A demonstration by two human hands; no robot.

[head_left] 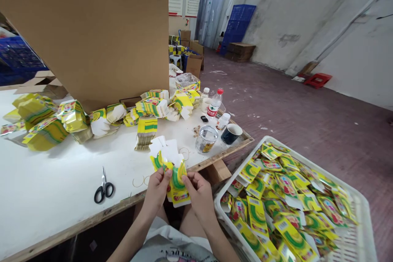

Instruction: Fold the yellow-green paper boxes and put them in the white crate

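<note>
Both hands are working at the near edge of the table (pixel 61 184), just off its wooden lip, above the person's lap. The left hand (pixel 156 191) is curling partly closed, thumb and fingertips pinching the left lower side of the card bundle (pixel 178 181). The right hand (pixel 200 196) is doing the same on the right side, fingers bent in and thumb pressing the front card. Neither hand is flat or clenched to a fist; both are gripping the bundle. The bundle of yellow-green printed cards with white hanger tabs is standing roughly upright and fanning a little at the top, its tabs overlapping the table edge.

On the table, left of the hands, black-handled scissors (pixel 103 190) are lying flat. Rubber bands (pixel 139 181) are lying between the scissors and the bundle, near the edge. Further in on the table a squared card stack (pixel 146 132) is sitting, with looser card piles (pixel 43 127) spreading toward the table's far left. A glass jar (pixel 206 139), a dark mug (pixel 231 134) and a water bottle (pixel 215 103) are standing at the table's right corner. A big cardboard sheet (pixel 92 37) is standing upright along the table's far side. Right of the table, beside the right forearm, a white basket (pixel 356 233) is holding many loose cards of the same print.
</note>
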